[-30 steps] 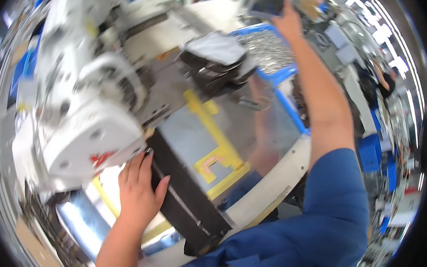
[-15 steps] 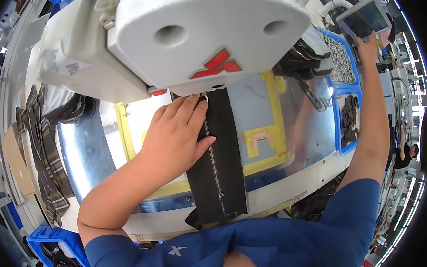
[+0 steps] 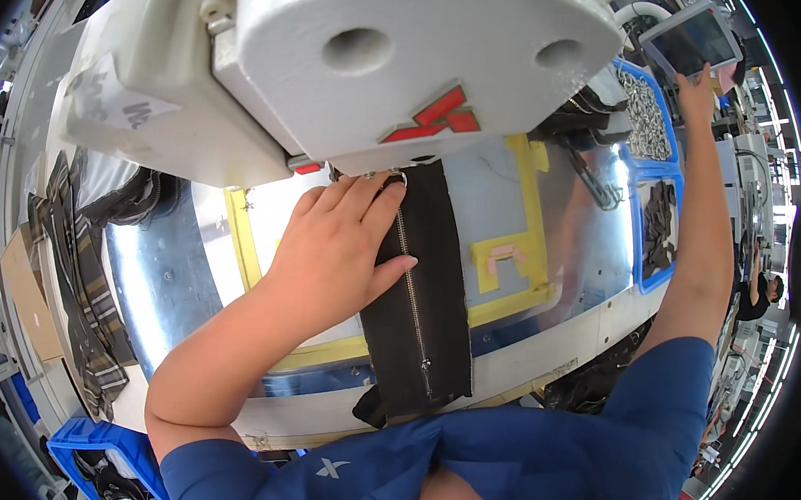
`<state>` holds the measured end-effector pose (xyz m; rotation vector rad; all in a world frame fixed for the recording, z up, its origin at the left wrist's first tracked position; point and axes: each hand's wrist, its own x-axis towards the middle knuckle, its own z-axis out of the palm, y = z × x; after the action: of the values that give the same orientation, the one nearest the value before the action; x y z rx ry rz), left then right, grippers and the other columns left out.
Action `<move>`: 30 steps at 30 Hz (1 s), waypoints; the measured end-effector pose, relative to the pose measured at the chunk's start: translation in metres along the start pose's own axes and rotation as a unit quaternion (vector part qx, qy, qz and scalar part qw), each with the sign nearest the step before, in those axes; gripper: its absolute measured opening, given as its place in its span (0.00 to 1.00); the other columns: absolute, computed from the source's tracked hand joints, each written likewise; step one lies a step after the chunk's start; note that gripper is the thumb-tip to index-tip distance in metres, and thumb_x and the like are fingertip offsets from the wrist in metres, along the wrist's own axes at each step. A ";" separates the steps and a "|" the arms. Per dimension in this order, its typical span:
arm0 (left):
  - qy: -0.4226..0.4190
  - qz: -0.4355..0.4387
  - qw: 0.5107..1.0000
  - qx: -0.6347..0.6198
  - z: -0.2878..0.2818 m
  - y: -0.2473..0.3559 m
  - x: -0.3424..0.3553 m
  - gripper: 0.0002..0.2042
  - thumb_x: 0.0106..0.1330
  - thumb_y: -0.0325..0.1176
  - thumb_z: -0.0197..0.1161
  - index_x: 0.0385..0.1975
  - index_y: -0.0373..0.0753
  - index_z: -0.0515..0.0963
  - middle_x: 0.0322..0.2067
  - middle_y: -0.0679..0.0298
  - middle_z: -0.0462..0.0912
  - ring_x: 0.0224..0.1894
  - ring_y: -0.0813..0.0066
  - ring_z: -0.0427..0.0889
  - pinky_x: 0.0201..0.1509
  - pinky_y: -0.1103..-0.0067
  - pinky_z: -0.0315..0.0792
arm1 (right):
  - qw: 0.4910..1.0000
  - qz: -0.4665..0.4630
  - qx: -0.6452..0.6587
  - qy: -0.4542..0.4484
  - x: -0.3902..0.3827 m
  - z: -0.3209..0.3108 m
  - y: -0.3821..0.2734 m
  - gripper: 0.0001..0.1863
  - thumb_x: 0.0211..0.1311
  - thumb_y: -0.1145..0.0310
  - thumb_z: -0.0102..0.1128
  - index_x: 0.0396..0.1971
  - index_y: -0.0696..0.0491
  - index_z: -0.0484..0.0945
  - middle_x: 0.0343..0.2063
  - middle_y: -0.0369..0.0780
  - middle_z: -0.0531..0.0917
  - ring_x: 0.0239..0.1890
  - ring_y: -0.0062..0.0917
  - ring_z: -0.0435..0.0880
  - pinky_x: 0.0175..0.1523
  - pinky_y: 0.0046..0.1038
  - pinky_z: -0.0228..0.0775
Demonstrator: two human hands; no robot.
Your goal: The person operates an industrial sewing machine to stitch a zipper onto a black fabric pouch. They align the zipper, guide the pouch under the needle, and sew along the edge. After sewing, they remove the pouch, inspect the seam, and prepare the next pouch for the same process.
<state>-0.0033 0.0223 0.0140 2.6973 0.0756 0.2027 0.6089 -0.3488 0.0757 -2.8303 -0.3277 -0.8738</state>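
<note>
A strip of black fabric with a metal zipper runs from beneath the white sewing machine head toward my body. My left hand lies flat on its left side. The fingers stretch toward the needle area, where the machine head partly hides the tips, and the thumb rests beside the zipper teeth. The zipper slider sits near the strip's close end. At the far right my right hand reaches up to a grey-framed control screen. One finger touches its lower edge, with the thumb apart from it.
Yellow tape marks the shiny metal work plate. Blue bins at the right hold metal pieces and dark cloth pieces. Striped fabric lies at the left, above another blue bin. A person is far right.
The view has shifted slightly, so the machine head appears larger and a little further right. Both hands keep nearly the same places on the fabric and at the screen.
</note>
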 end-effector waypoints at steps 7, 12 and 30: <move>0.005 0.001 1.000 0.005 0.000 0.001 0.001 0.35 0.63 0.48 0.75 0.68 0.37 0.74 0.68 0.50 0.75 0.68 0.47 0.75 0.71 0.59 0.68 | 1.000 -0.011 0.007 0.008 0.000 -0.001 0.002 0.55 0.57 0.44 0.68 0.82 0.49 0.56 0.68 0.59 0.76 0.69 0.55 0.76 0.72 0.46 0.67; -0.013 0.015 1.000 -0.023 0.002 0.002 0.003 0.37 0.62 0.48 0.75 0.69 0.38 0.72 0.70 0.51 0.73 0.69 0.48 0.75 0.72 0.58 0.67 | 0.999 -0.026 0.006 0.022 0.004 0.005 0.008 0.55 0.58 0.44 0.67 0.82 0.49 0.56 0.69 0.59 0.75 0.70 0.56 0.76 0.73 0.46 0.66; 0.016 0.008 1.000 0.017 0.004 0.001 0.004 0.38 0.59 0.54 0.76 0.67 0.38 0.75 0.66 0.53 0.77 0.65 0.49 0.77 0.70 0.59 0.67 | 1.000 -0.006 0.009 0.001 0.004 0.001 0.002 0.55 0.57 0.44 0.67 0.82 0.49 0.56 0.70 0.59 0.75 0.71 0.54 0.75 0.73 0.46 0.66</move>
<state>0.0016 0.0200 0.0116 2.7286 0.0687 0.2520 0.6129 -0.3496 0.0772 -2.8139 -0.3503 -0.8712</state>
